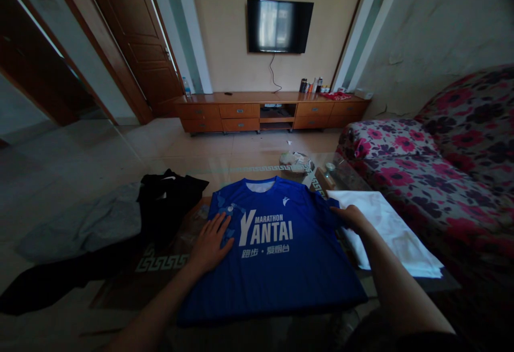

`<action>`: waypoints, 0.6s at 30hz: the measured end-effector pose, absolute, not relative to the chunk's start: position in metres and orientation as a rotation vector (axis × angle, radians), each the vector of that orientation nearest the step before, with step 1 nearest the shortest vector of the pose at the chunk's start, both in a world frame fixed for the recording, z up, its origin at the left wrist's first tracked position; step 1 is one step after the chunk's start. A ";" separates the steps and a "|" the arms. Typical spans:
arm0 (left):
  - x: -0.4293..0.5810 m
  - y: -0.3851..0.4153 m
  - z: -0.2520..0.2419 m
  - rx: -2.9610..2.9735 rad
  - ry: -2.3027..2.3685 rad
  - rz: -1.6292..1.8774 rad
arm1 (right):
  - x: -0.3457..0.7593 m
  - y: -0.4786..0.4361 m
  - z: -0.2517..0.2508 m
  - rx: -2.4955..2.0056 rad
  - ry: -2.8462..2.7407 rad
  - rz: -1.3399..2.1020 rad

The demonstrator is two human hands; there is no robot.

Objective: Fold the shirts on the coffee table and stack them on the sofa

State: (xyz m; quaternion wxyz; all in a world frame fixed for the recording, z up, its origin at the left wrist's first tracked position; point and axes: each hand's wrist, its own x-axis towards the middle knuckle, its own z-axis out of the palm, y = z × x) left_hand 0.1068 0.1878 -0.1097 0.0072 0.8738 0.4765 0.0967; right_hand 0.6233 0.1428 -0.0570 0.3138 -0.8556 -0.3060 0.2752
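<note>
A blue sports shirt (277, 266) with white "YANTAI MARATHON" lettering lies spread flat, front up, on a glass table (225, 167). My left hand (209, 242) rests flat on the shirt's left chest, fingers stretched out. My right hand (350, 216) is at the shirt's right sleeve edge, fingers curled on the blue cloth, next to a folded white garment (395, 239).
A black garment (171, 199) and a grey one (86, 226) lie on the table's left side. A floral sofa (450, 154) stands close on the right. A small heap (296, 160) sits at the table's far end. Beyond are a wooden cabinet (241, 110) and wall television (279, 25).
</note>
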 end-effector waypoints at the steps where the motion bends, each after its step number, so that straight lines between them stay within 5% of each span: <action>1: 0.107 0.188 -0.110 2.734 1.487 0.315 | 0.622 0.144 -0.057 -2.300 -0.791 0.756; 12: 0.108 0.187 -0.110 2.711 1.506 0.317 | 0.608 0.153 -0.054 -2.441 -1.010 0.694; 18: 0.108 0.187 -0.111 2.714 1.504 0.331 | 0.541 0.144 -0.048 -2.201 -1.571 0.193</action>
